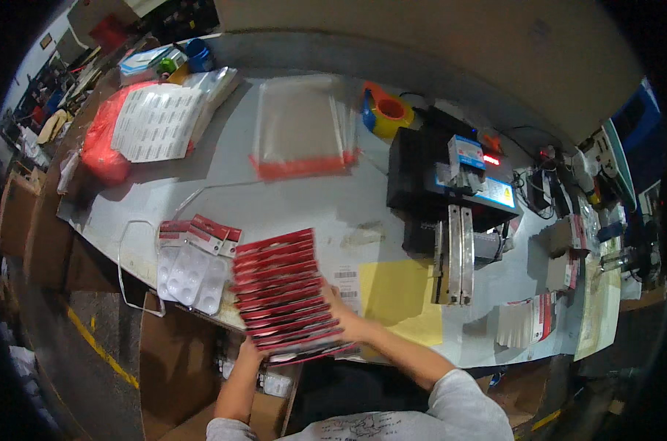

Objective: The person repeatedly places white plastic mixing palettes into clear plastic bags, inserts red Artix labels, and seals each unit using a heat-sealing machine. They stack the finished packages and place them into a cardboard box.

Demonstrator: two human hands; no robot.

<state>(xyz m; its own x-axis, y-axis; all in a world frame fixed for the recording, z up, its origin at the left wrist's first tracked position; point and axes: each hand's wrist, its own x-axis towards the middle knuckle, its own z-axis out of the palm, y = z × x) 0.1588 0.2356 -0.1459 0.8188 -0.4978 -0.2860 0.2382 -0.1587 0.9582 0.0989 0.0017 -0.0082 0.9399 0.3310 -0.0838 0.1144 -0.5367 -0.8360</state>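
Observation:
Both my hands grip a stack of thin red-edged card packs [282,294] over the near edge of the table. My left hand [251,351] is at the stack's lower left corner, its fingers mostly hidden beneath. On the stack's right side, my right hand [341,309] is closed around the edge, with its fingertips partly out of sight. Just left of the stack lie several white plastic paint palettes [189,278] with round wells and red header cards [208,234]. A yellow sheet [399,303] lies to the right of my right hand.
Clear plastic bags [298,121] with red edges lie at the back, beside a tape dispenser [386,110]. A black machine [429,173] with metal bars stands right of centre. More card stacks [524,322] stand far right. Label sheets [159,121] cover a red bag [104,151]. An open cardboard box [173,360] sits below.

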